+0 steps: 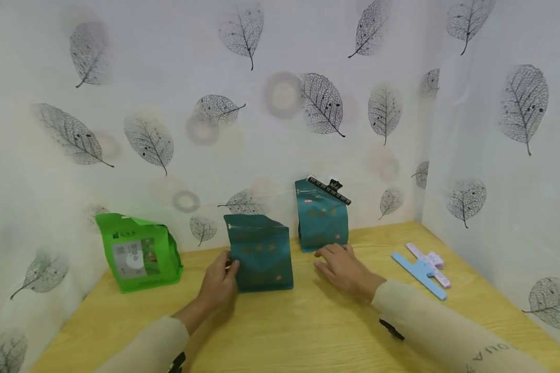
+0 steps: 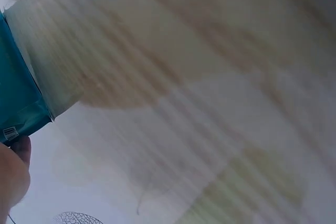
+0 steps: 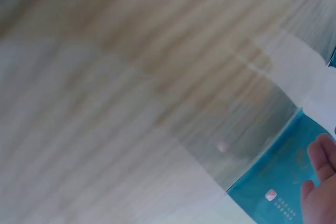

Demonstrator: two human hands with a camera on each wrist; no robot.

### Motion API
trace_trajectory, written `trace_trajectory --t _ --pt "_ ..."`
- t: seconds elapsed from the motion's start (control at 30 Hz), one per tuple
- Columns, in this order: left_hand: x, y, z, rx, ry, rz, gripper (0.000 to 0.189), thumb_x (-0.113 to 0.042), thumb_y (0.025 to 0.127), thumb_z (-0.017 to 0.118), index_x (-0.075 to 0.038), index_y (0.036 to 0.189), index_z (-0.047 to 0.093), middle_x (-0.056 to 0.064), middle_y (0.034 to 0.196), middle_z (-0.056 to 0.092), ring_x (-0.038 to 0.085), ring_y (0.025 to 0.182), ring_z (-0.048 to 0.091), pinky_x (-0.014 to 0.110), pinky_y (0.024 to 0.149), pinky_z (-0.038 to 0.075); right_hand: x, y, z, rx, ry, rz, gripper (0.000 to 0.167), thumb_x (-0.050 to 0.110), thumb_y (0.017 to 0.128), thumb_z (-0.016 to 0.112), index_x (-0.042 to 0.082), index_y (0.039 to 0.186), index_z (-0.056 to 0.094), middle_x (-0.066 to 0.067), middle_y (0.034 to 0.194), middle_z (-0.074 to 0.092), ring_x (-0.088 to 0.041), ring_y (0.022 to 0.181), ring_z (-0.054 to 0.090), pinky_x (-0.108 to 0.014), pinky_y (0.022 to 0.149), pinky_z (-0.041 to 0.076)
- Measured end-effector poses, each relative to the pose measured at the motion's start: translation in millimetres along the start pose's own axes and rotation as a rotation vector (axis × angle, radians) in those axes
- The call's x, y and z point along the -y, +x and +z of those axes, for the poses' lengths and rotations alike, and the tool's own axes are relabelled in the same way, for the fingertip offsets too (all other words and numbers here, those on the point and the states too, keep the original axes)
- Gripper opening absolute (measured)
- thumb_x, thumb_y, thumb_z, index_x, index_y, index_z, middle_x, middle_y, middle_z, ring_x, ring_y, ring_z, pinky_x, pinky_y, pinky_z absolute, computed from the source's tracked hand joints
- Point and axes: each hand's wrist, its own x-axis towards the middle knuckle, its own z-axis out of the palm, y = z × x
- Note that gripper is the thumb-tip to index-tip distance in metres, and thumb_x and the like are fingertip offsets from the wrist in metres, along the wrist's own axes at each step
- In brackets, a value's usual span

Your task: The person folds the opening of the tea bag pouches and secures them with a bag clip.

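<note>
A teal stand-up pouch [image 1: 263, 256] stands upright on the wooden table, its top edge slanting down to the right. My left hand [image 1: 218, 280] grips its left edge, thumb at the front and fingers partly hidden behind. The left wrist view catches that pouch [image 2: 16, 77] at its edge, with the hand [image 2: 13, 174] low in the corner. My right hand [image 1: 343, 267] is to the right with relaxed fingers, holding nothing. It overlaps the foot of a second teal pouch [image 1: 323, 220], whose folded top carries a black clip [image 1: 329, 190] with piano-key markings.
A green pouch [image 1: 140, 254] with a printed label stands at the left. On the right of the table [image 1: 280, 331] lie a blue clip [image 1: 419, 275] and a pink clip [image 1: 428, 264], crossing each other. A leaf-patterned wall covering [image 1: 270, 155] encloses the back and sides.
</note>
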Motion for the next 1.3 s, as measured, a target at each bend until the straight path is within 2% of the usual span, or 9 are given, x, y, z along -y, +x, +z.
trace_trajectory --t 0.17,0.3,0.43,0.57,0.63,0.73,0.9,1.17,1.3 --pt "-2.5 -2.4 3.9 0.031 -0.035 -0.004 0.014 -0.005 0.101 0.054 0.002 0.112 0.059 0.018 0.107 0.067 0.038 0.109 0.066 0.051 0.088 0.056 9.7 -1.3 5.2 -0.036 0.018 -0.063 0.029 0.03 0.105 0.049 0.009 0.115 0.067 -0.008 0.119 0.068 -0.028 0.114 0.059 -0.054 0.094 0.038" --pt "-4.7 -5.2 13.0 0.036 -0.059 0.051 0.011 -0.003 0.1 0.056 0.002 0.11 0.059 0.017 0.104 0.067 0.038 0.106 0.068 0.048 0.086 0.058 13.0 -4.8 8.3 -0.068 0.023 -0.123 0.022 0.027 0.104 0.051 0.013 0.108 0.067 -0.004 0.111 0.069 -0.024 0.108 0.061 -0.05 0.092 0.039" --pt "-8.9 -5.2 19.4 0.05 -0.082 0.093 0.014 -0.003 0.099 0.058 0.001 0.112 0.061 0.014 0.105 0.067 0.034 0.105 0.068 0.045 0.085 0.059 14.5 -5.9 6.4 -0.088 0.041 -0.205 0.015 0.013 0.1 0.051 0.012 0.104 0.066 0.0 0.104 0.068 -0.021 0.103 0.06 -0.045 0.088 0.036" --pt "-13.6 -4.4 24.5 0.079 -0.189 0.053 0.019 -0.008 0.098 0.062 -0.002 0.116 0.062 0.012 0.109 0.068 0.034 0.105 0.068 0.041 0.085 0.059 14.8 -9.7 2.5 -0.118 0.022 -0.262 0.009 0.009 0.091 0.055 0.015 0.093 0.062 0.004 0.094 0.064 -0.017 0.096 0.057 -0.041 0.086 0.033" --pt "-15.6 -4.5 26.6 0.089 -0.258 0.023 0.023 -0.01 0.097 0.065 -0.002 0.118 0.059 0.013 0.111 0.067 0.037 0.106 0.067 0.041 0.085 0.059 15.0 -12.6 0.7 -0.134 -0.002 -0.267 0.006 0.014 0.092 0.058 0.018 0.087 0.059 0.007 0.088 0.06 -0.014 0.091 0.056 -0.039 0.084 0.033" --pt "-18.2 -4.5 28.5 0.098 -0.315 0.0 0.032 -0.011 0.096 0.067 -0.002 0.122 0.052 0.018 0.117 0.065 0.039 0.108 0.066 0.041 0.087 0.058 14.8 -16.5 -1.2 -0.16 -0.042 -0.266 0.016 0.022 0.096 0.061 0.02 0.081 0.055 0.01 0.081 0.055 -0.012 0.086 0.055 -0.037 0.082 0.034" --pt "-21.0 -6.3 28.0 0.121 -0.291 0.021 0.042 -0.013 0.096 0.067 -0.002 0.133 0.052 0.019 0.127 0.064 0.034 0.107 0.067 0.039 0.084 0.059 14.1 -21.4 -0.6 -0.17 -0.07 -0.294 0.022 0.022 0.098 0.062 0.021 0.079 0.052 0.011 0.075 0.05 -0.008 0.076 0.048 -0.032 0.077 0.034" --pt "-26.7 -9.0 26.4 0.163 -0.282 0.011 0.043 -0.016 0.094 0.07 -0.005 0.134 0.056 0.013 0.128 0.065 0.031 0.106 0.068 0.035 0.084 0.058 11.6 -28.4 -2.2 -0.233 -0.085 -0.358 0.023 0.018 0.096 0.066 0.02 0.078 0.051 0.012 0.074 0.048 -0.005 0.073 0.044 -0.03 0.077 0.036" --pt "-31.3 -11.3 26.3 0.179 -0.289 0.032 0.043 -0.018 0.095 0.07 -0.007 0.134 0.055 0.012 0.126 0.065 0.028 0.106 0.067 0.033 0.084 0.058 10.8 -32.8 -7.9 -0.264 -0.082 -0.39 0.025 0.016 0.093 0.067 0.021 0.077 0.05 0.013 0.073 0.046 -0.003 0.071 0.041 -0.03 0.077 0.037"
